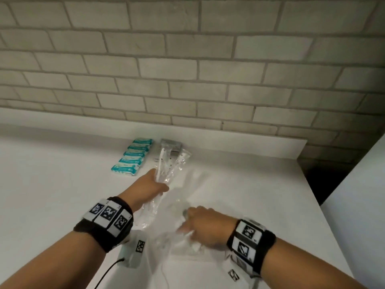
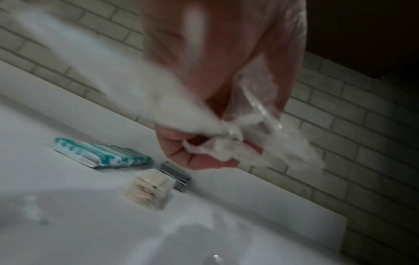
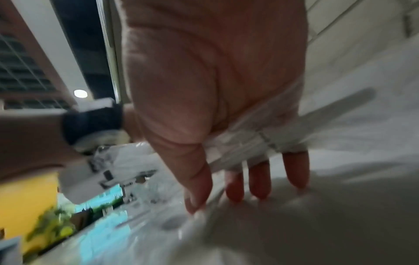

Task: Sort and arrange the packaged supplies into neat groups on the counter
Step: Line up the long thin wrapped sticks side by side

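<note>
On the white counter (image 1: 52,174) my left hand (image 1: 158,185) grips a bunch of clear plastic-wrapped packets (image 1: 166,163) that fan out toward the wall. The left wrist view shows my left hand's (image 2: 204,154) fingers curled round the crumpled wrappers (image 2: 229,138). Nearer the front edge, my right hand (image 1: 192,224) holds a clear packet (image 3: 244,143) across its fingers over a loose heap of clear plastic (image 1: 179,245). A row of teal packets (image 1: 132,157) lies by the wall. Grey packets (image 1: 171,143) lie next to it.
A brick wall (image 1: 187,69) backs the counter. A small clear pack of pale sticks (image 2: 149,190) stands in front of the grey packets (image 2: 178,176), beside the teal packets (image 2: 102,156). The counter ends at right, with a dark gap (image 1: 320,176) and a white panel (image 1: 364,195).
</note>
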The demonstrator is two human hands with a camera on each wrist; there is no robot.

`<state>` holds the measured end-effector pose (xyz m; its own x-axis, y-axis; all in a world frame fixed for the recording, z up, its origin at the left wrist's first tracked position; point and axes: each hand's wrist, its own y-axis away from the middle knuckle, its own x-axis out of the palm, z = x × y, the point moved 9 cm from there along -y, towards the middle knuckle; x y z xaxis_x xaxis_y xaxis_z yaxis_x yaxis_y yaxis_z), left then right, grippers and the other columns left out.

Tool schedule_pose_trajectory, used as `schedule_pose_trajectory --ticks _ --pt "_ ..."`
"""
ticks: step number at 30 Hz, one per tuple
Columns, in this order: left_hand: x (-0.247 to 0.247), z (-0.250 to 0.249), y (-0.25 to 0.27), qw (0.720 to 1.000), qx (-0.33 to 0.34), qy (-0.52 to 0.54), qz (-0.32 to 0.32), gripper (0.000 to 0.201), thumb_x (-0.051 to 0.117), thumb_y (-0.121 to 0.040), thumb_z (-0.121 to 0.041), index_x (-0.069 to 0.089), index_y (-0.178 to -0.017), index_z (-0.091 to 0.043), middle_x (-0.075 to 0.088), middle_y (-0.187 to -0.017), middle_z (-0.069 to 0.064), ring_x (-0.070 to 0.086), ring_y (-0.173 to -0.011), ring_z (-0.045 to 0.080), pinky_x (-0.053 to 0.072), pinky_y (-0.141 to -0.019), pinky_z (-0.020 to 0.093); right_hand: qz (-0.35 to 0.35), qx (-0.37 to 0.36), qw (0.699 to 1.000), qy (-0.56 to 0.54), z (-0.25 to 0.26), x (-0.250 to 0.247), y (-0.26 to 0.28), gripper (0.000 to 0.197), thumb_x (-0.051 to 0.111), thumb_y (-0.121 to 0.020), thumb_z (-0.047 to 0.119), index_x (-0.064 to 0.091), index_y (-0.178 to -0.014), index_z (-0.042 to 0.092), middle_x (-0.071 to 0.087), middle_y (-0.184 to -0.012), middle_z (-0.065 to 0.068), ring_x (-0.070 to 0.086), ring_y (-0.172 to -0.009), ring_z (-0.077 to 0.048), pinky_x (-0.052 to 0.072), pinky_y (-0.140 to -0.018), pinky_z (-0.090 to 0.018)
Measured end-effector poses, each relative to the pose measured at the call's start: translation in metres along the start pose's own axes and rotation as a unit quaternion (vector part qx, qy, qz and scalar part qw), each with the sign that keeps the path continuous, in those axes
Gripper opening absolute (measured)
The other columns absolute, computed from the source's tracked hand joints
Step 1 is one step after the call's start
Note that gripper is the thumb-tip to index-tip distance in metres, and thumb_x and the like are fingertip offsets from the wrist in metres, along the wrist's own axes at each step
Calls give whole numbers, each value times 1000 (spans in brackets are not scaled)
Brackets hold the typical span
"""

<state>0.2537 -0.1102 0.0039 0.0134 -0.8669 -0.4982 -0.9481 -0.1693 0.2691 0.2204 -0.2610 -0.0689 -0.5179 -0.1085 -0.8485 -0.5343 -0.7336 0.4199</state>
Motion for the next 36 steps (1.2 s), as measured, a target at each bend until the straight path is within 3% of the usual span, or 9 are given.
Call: schedule_pose_trajectory --ticks 3,7,11,13,15,18,24,29,36 --pt "35 -5 -22 998 -4 -26 54 41 69 -81 -18 49 -116 -11 61 -97 6 59 -81 19 46 -64 28 -8 8 995 -98 -6 -7 26 25 55 -90 24 64 -112 31 50 -118 4 53 -108 -19 43 -90 -31" --pt "81 -7 -58 995 -28 14 97 62 77 -77 -26 45 -128 -14 64 -111 11 64 -97 28 52 -79 36 -121 167 960 -191 -86 -48 57 11 56 -89 21 65 -92 27 66 -98 7 62 -92 -15 46 -75 -27" --pt "96 -3 -84 996 -41 -39 76 70 69 -85 -28 32 -143 -13 56 -129 14 56 -114 28 46 -93 31 -145 298 927 -173 -159 -54 67 36 61 -86 30 49 -120 28 55 -116 -1 57 -97 -18 46 -74 -27" --pt "95 -1 -89 994 -36 -63 84 59 60 -89 -22 36 -142 -14 59 -120 12 60 -98 25 46 -79 26 -177 331 909 -178 -176 -53 66 62 63 -84 39 38 -139 27 44 -133 -5 50 -116 -22 46 -90 -32" --pt "94 1 -91 990 -19 -96 103 50 51 -89 -13 41 -138 -17 61 -104 9 54 -71 17 41 -58 22 -244 347 895 -139 -177 -62 65 61 60 -86 39 38 -142 25 41 -134 -6 43 -124 -25 43 -99 -37" --pt "96 4 -90 975 17 -179 133 48 47 -88 -9 46 -134 -23 58 -116 9 59 -79 18 43 -58 20 -302 297 897 -125 -148 -77 46 45 54 -93 33 48 -137 26 44 -130 -3 46 -120 -23 44 -99 -37" --pt "118 4 -68 922 98 -334 167 68 69 -81 -41 41 -143 -31 36 -136 3 47 -122 23 43 -102 33 -138 204 968 -54 -95 -46 -11 49 51 -93 38 46 -140 24 42 -140 -5 39 -131 -27 40 -105 -42" --pt "99 -11 -75 898 169 -392 105 79 61 -87 -38 19 -153 -22 27 -153 -2 33 -134 26 36 -107 39 -160 247 954 -62 -110 -55 2 47 56 -90 35 52 -135 21 50 -133 -3 46 -126 -23 41 -102 -38" --pt "109 10 -64 850 148 -472 181 84 52 -91 -49 7 -155 -18 1 -162 -6 10 -148 24 19 -118 41 -145 343 925 75 -109 -57 4 44 60 -84 46 56 -117 17 60 -116 -5 45 -118 -28 35 -97 -40"
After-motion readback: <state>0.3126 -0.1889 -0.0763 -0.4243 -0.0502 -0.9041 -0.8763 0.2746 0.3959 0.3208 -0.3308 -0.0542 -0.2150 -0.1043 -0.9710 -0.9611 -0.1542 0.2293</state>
